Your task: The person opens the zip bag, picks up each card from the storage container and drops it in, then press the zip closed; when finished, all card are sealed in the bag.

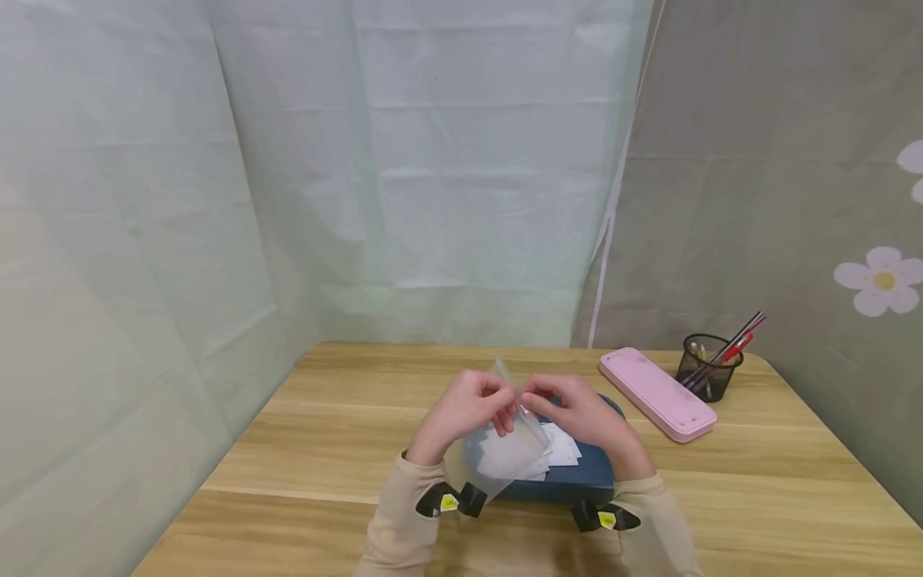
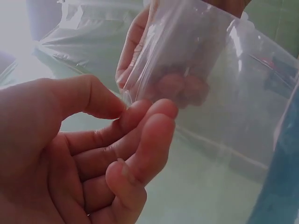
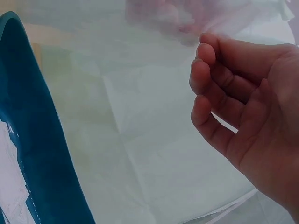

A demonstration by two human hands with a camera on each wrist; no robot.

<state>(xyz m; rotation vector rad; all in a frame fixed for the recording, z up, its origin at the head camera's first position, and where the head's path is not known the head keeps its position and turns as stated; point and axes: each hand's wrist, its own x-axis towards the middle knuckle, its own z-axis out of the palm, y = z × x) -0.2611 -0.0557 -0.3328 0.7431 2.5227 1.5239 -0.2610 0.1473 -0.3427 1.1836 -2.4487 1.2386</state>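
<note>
Between both hands hangs a clear plastic bag [image 1: 505,453], its upper edge pinched at the top. My left hand [image 1: 472,406] grips that edge between thumb and index finger, the other fingers loosely curled, as the left wrist view shows on the bag [image 2: 219,116]. Thumb and fingertips of my right hand [image 1: 573,407] pinch the same edge close beside the left. Through the film, the right fingers show blurred in the left wrist view. Below the bag sits a dark blue tray [image 1: 587,473] holding several white paper pieces [image 1: 562,447], partly hidden behind the film.
To the right lies a pink pencil case [image 1: 658,393] on the wooden table [image 1: 324,425]. Behind it stands a black mesh cup [image 1: 710,381] with pens and pencils. Pale curtains [image 1: 490,176] enclose the table at the back and sides.
</note>
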